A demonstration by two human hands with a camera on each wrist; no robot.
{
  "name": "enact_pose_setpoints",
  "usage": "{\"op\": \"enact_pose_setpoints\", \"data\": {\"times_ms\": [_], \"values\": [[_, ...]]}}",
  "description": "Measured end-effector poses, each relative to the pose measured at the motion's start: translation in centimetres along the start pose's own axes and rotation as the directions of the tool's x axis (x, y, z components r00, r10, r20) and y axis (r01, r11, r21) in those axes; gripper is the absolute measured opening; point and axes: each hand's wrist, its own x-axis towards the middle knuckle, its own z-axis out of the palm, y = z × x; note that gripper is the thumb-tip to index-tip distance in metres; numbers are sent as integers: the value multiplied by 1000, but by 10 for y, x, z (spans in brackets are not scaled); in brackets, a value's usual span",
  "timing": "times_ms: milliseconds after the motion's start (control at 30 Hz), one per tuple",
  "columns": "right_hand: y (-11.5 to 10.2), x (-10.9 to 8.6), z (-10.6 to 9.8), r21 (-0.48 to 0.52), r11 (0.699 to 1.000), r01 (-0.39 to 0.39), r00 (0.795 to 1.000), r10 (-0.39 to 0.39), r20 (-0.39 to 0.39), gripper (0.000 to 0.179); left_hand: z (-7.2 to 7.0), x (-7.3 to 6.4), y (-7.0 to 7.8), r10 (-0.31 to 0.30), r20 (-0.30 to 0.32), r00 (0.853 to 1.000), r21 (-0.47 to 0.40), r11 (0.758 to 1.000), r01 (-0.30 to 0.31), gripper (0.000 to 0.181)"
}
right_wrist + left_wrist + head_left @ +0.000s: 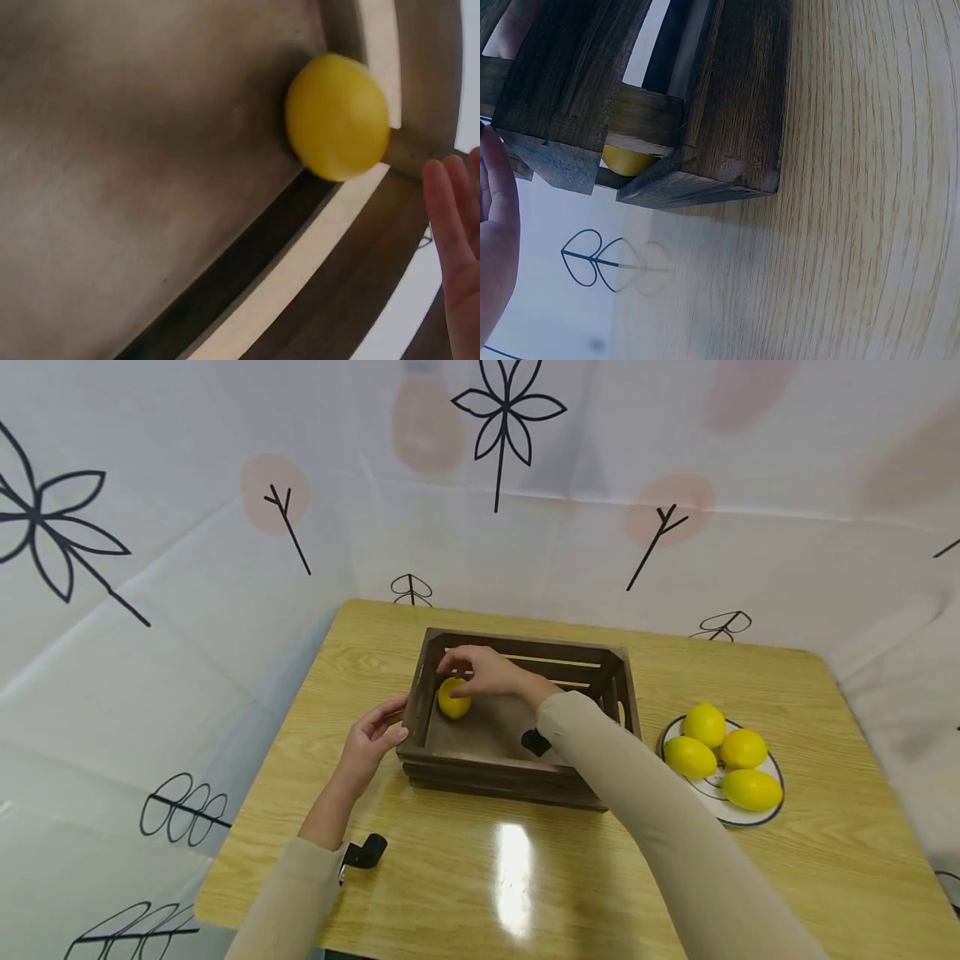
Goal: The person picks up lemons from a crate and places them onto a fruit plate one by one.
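A dark brown wooden crate (495,789) stands on the table, with one lemon (453,700) in its far left part. Over that lemon hovers my right hand (487,672), thumb and fingers apart. The right wrist view shows the lemon (341,116) in a corner between floor and slats, with a gap to the right hand's fingers (446,214). My left hand (367,743) touches the crate's left end from outside, its thumb near the front corner. In the left wrist view, part of the lemon (626,160) shows between the slats.
On the right of the table (465,860), a white plate (731,817) with a dark rim holds several lemons (705,727). A white patterned cloth (570,552) hangs behind and along the sides. Dark camera mounts sit on both wrists.
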Motion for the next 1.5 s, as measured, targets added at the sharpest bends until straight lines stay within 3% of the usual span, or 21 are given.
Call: {"op": "enact_pose_setpoints", "data": {"times_ms": [333, 633, 933, 1133, 1267, 1333, 1500], "values": [[8, 2, 4, -267, 961, -72, 975, 125, 186, 54, -2, 1, -3, 2, 0, 1000, -5, 1000, -2, 47], [21, 0, 10, -313, 937, -154, 962, 214, 168, 55, -2, 3, -4, 2, 7, 1000, -8, 1000, -2, 48], [23, 0, 16, -339, 931, -135, 951, 218, 218, 47, -3, 3, -3, 10, 8, 1000, -11, 1000, -10, 48], [21, 0, 20, -403, 884, -238, 914, 344, 216, 62, -2, 3, -3, 12, 4, 1000, -10, 1000, -11, 48], [20, -2, 17, -431, 857, -282, 893, 399, 208, 62, -1, 3, -2, 7, 1, 1000, -11, 1000, -7, 48], [20, -4, 13, -409, 866, -288, 899, 392, 196, 60, -1, 2, -1, 5, 2, 1000, -11, 1000, -5, 48], [18, -6, 1, -261, 931, -254, 947, 294, 127, 57, -1, 2, -1, 8, 2, 1000, -9, 1000, -8, 48]]}}
